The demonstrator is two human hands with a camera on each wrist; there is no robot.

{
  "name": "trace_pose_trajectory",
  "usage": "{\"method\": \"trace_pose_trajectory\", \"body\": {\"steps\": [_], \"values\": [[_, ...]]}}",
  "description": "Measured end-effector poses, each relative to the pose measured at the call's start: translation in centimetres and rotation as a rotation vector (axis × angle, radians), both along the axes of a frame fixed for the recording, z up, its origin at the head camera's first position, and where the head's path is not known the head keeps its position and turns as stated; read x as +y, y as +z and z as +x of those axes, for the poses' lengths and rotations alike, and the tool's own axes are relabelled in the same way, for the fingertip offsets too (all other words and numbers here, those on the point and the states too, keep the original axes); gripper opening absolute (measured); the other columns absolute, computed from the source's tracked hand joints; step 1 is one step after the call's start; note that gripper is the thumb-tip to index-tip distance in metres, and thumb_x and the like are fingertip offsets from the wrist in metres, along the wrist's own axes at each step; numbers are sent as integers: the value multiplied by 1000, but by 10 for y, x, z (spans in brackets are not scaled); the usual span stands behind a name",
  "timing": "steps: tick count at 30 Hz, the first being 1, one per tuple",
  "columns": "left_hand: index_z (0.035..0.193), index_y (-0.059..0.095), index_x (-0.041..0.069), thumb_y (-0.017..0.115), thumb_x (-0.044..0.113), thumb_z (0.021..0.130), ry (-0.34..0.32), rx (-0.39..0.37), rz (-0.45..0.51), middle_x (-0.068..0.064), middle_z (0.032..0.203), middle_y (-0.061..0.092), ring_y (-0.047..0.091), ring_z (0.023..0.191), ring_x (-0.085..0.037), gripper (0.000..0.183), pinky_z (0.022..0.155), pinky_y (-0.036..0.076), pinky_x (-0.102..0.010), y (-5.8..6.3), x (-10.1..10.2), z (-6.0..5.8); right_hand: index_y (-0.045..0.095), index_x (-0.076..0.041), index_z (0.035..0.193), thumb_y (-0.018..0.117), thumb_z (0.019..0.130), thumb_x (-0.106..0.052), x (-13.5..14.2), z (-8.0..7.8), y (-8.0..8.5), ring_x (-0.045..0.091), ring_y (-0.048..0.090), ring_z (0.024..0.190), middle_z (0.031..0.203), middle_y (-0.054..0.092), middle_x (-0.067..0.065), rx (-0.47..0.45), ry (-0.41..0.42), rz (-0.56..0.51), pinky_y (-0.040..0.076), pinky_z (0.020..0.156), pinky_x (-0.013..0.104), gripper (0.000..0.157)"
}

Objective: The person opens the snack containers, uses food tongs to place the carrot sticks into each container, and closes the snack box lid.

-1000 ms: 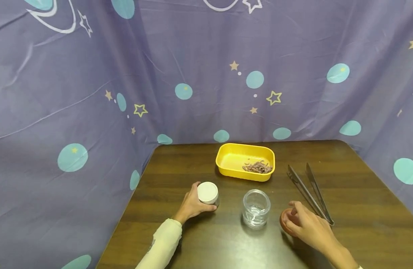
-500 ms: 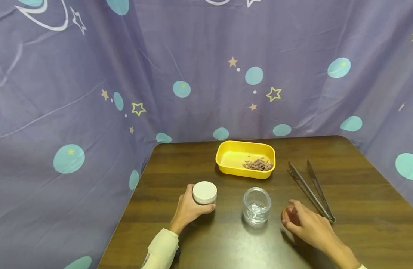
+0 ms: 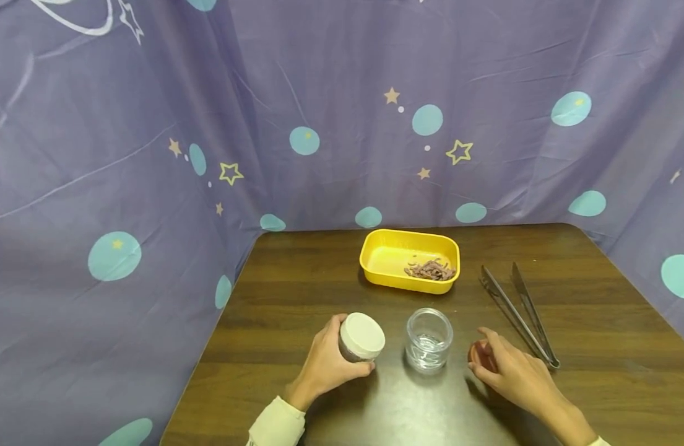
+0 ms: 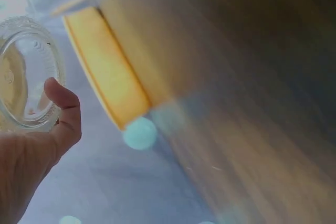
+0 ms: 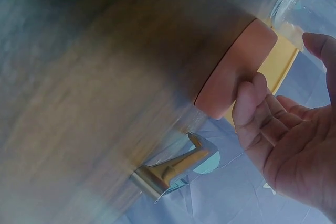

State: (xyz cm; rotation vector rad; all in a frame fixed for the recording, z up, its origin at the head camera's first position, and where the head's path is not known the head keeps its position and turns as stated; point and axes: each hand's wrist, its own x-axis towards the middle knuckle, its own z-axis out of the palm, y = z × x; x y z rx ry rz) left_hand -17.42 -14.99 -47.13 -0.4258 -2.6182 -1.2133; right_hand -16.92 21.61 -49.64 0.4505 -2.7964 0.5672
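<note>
My left hand (image 3: 330,362) grips a glass jar (image 4: 56,66) with a white lid (image 3: 363,335), its thumb across the near side. The jar leans to the right, and something dark shows under its lid. To its right an uncovered glass jar (image 3: 429,341) stands upright with clear liquid in its lower part. My right hand (image 3: 511,371) is at a small round terracotta-coloured dish (image 5: 236,69), holding it with curled fingers at its edge. The dish is partly hidden by the hand in the head view. In the right wrist view the thumb stands apart from the fingers.
A yellow tray (image 3: 375,277) with a heap of brown strips (image 3: 431,270) at its right end stands farther back. Metal tongs (image 3: 517,316) lie spread to the right of it, their hinge close to my right hand. A patterned purple curtain (image 3: 342,111) hangs behind the wooden table (image 3: 297,266).
My left hand has brought the lidded jar right toward the uncovered jar and tilted it. The dish under my right hand has shifted, showing less of its round face.
</note>
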Motion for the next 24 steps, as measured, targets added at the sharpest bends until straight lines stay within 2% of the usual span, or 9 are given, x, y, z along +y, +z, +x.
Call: {"method": "trace_pose_trajectory", "body": {"steps": [6, 10, 12, 13, 17, 19, 20, 22, 24], "values": [[131, 54, 4, 94, 33, 57, -103, 39, -30, -3, 116, 66, 66, 102, -19, 89, 88, 58, -36, 6, 18, 14, 49, -4, 141, 68, 97, -34, -2, 1, 3, 15, 68, 70, 99, 75, 2, 62, -16, -69, 46, 49, 25, 56], [131, 55, 5, 94, 34, 56, -151, 80, -68, -2, 114, 65, 64, 100, -16, 89, 87, 58, -33, 10, 27, 22, 46, -4, 145, 58, 104, -23, -13, 4, 13, 2, 56, 58, 96, 76, 7, 150, -22, -122, 39, 44, 17, 47], [131, 55, 6, 94, 34, 55, -173, 94, -84, -1, 114, 65, 63, 100, -14, 89, 87, 58, -32, 12, 32, 26, 49, -5, 144, 56, 104, -19, -21, 8, 20, -2, 48, 52, 96, 76, 11, 218, 6, -133, 35, 41, 14, 43], [131, 55, 7, 94, 33, 55, -185, 100, -90, -1, 115, 65, 62, 101, -13, 89, 87, 58, -31, 14, 35, 28, 51, -5, 143, 55, 104, -18, -26, 10, 23, -4, 42, 49, 91, 75, 7, 249, 26, -133, 32, 40, 13, 41], [130, 55, 8, 94, 32, 53, -208, 133, -119, 0, 115, 65, 59, 101, -9, 89, 86, 57, -27, 18, 46, 36, 56, -11, 142, 48, 107, -24, -46, 21, 38, 1, 51, 55, 99, 75, 2, 358, 129, -114, 32, 43, 11, 38], [129, 55, 7, 94, 32, 52, -212, 193, -142, 1, 112, 65, 58, 100, -9, 89, 84, 57, -24, 19, 53, 40, 56, -13, 143, 41, 109, -34, -58, 27, 43, -2, 49, 58, 99, 73, -4, 381, 188, -104, 29, 46, 10, 42], [128, 55, 7, 93, 31, 51, -213, 229, -158, 1, 111, 64, 58, 99, -9, 89, 83, 56, -22, 20, 56, 42, 56, -15, 142, 40, 109, -39, -64, 30, 44, -3, 48, 59, 107, 73, -4, 366, 209, -94, 28, 46, 10, 44], [126, 55, 6, 93, 32, 51, -216, 314, -200, 1, 109, 63, 57, 99, -9, 88, 84, 55, -20, 19, 64, 45, 57, -12, 140, 40, 107, -46, -75, 37, 45, -9, 35, 55, 105, 71, -5, 324, 251, -82, 23, 45, 8, 50], [125, 55, 5, 93, 34, 48, -195, 404, -242, 2, 106, 62, 56, 98, -10, 90, 84, 53, -19, 18, 71, 48, 58, -11, 137, 45, 105, -49, -84, 43, 44, -12, 31, 56, 104, 70, -5, 266, 248, -81, 23, 45, 7, 51]]}}
